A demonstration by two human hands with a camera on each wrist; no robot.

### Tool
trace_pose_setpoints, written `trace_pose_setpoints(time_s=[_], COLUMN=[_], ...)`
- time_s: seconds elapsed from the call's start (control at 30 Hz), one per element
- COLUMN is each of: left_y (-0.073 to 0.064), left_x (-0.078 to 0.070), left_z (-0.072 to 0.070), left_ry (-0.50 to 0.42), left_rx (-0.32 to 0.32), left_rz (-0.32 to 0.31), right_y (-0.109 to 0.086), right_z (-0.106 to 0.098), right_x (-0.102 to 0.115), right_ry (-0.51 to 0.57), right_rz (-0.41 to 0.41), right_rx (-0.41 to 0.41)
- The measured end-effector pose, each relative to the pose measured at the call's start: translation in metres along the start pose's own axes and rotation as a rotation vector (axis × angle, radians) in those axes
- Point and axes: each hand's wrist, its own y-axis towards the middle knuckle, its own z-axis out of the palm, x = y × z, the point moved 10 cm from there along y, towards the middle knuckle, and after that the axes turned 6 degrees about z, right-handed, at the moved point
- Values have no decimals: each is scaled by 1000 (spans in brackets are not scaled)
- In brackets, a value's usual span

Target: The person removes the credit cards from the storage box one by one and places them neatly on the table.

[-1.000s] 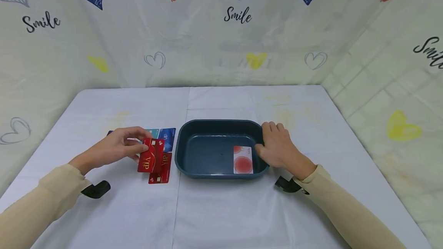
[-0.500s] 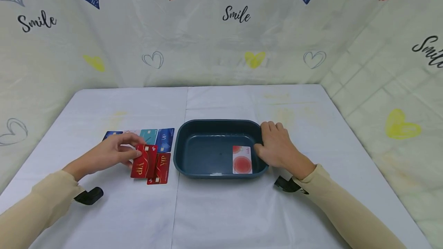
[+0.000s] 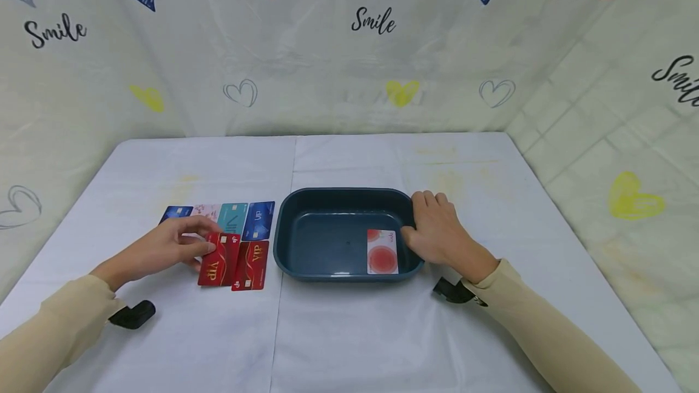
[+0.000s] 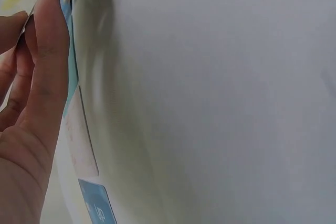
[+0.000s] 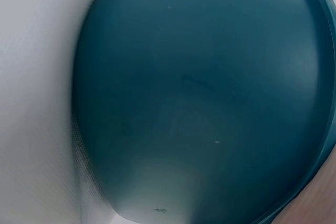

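In the head view, my left hand (image 3: 158, 250) pinches a red VIP card (image 3: 217, 265) between thumb and fingers. Just right of it lies a second red VIP card (image 3: 251, 267), slightly overlapped by the held one. A row of cards sits behind: dark blue (image 3: 177, 212), pale pink (image 3: 207, 211), teal (image 3: 233, 218) and blue (image 3: 259, 221). My right hand (image 3: 439, 232) grips the right rim of a dark blue-green plastic basin (image 3: 319, 244). Inside the basin, at its right end, is a white card with red circles (image 3: 382, 253). The left wrist view shows the held card edge-on.
A white cloth covers the table (image 3: 349, 332). Behind it hangs a pale curtain (image 3: 327, 59) printed with hearts and lettering. Black wrist straps (image 3: 133, 315) show below the sleeves. The basin's outer wall (image 5: 199, 103) fills most of the right wrist view.
My left hand has moved left and nearer with the red VIP card, uncovering more of the second red card and the row behind. The right hand stays on the basin rim.
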Motion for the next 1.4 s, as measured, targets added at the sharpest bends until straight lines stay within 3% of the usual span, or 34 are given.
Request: trace_pose_setpoints(time_s=[0.37,1.4], left_y=[0,2], left_x=[5,8], left_z=[3,6], left_ry=[-28,46], left_rx=[23,58], left_rz=[-11,-20], right_y=[0,1], right_z=[0,1], right_x=[-1,0], right_ry=[3,13], right_rz=[6,8], right_rx=[1,16])
